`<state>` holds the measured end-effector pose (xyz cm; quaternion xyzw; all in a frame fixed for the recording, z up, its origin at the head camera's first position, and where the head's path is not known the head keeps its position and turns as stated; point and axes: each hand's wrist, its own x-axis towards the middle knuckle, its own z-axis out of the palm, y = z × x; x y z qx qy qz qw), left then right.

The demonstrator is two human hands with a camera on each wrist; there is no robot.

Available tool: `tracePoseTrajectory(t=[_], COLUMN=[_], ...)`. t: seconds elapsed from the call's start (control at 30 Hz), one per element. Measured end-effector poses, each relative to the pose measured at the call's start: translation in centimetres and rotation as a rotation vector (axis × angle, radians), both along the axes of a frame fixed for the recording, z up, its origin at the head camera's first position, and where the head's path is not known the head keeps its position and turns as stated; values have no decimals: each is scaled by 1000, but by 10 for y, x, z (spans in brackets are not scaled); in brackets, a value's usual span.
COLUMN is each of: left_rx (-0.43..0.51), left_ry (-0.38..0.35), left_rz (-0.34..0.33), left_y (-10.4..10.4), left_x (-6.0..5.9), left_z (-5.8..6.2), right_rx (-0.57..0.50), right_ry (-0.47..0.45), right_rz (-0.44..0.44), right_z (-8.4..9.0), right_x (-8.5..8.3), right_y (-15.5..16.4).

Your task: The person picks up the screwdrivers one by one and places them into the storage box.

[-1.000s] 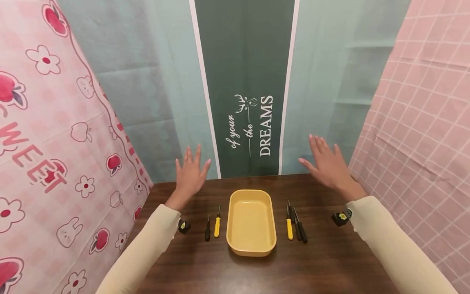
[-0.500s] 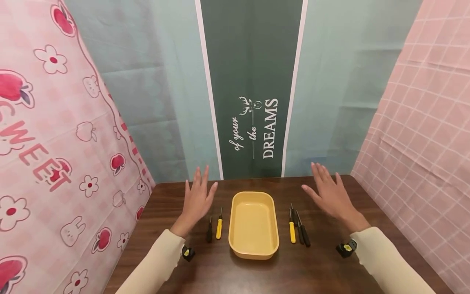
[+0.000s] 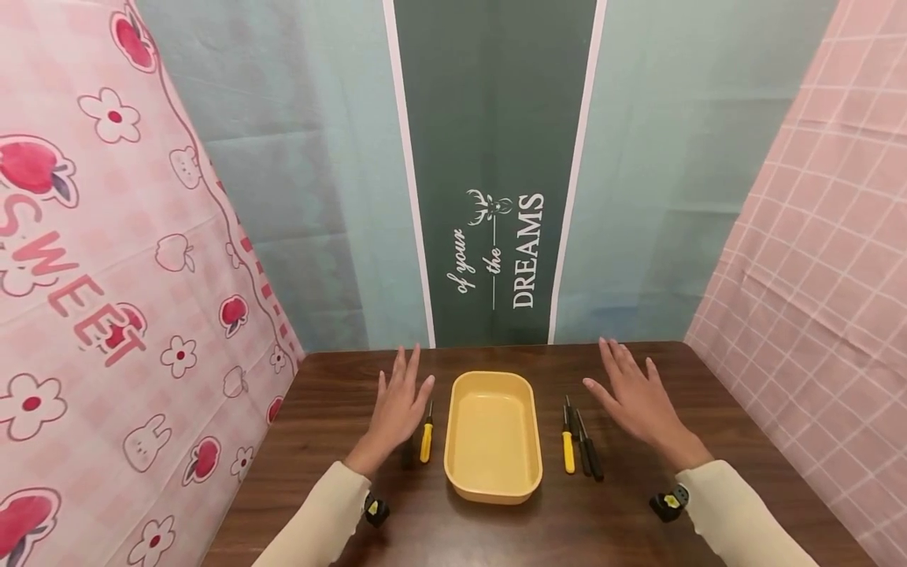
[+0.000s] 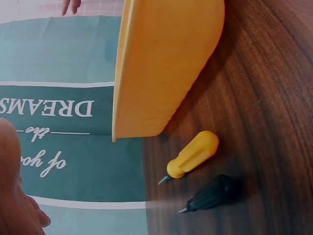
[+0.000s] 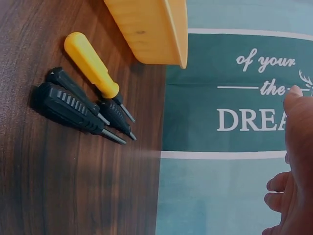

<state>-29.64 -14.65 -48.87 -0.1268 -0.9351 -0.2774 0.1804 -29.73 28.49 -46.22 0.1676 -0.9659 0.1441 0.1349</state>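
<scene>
Two hands (image 3: 641, 405), one tray (image 3: 494, 441), six screwdrivers (image 3: 568, 454)

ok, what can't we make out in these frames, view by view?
- Head: left black screwdriver partly hidden behind the left hand; screwdriver tip shapes too small to tell.
- Left wrist: left hand cut off by the left edge; tray cut off by the top edge.
- Right wrist: right hand cut off by the right edge; it covers the end of the DREAMS lettering.
</scene>
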Motion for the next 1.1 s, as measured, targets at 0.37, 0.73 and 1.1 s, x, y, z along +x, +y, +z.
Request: tracePoseTrajectory(t=[0.37,0.73,1.1], left_rx=[14,50,28], left_ry=[-56,-78,-58], left_rz=[-48,-156,-176], left_y=[3,13,23], left_x=[4,13,23], left_z=[-7,-20,-46], right_rx=[5,-1,-39], right_ry=[1,-44,-125], right_rz=[15,42,30], right_z=[-5,-24,-63], right_x=[-2,1,25], right_y=[-4,-9,-15])
